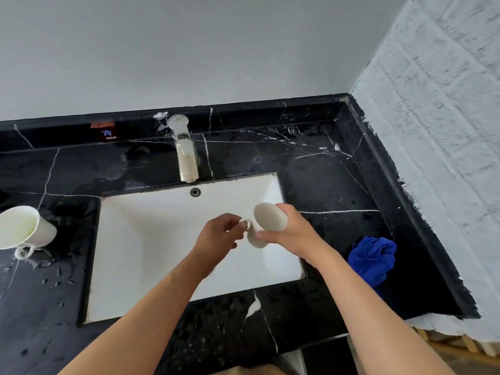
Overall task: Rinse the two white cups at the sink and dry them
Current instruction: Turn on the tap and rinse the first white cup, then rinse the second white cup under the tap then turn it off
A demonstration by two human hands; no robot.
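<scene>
Over the right half of the white sink (151,239) I hold one white cup (267,219) tipped with its base toward me. My right hand (290,234) wraps its body. My left hand (220,236) pinches its handle. The second white cup (23,228) stands tilted on the wet counter left of the sink, mouth up, handle toward me. No water runs from the faucet (185,151).
A crumpled blue cloth (372,259) lies on the black marble counter (330,185) right of the sink. Water drops cover the counter at the left and front. A white brick wall (438,136) closes the right side. A cold-water label (109,134) sits on the backsplash.
</scene>
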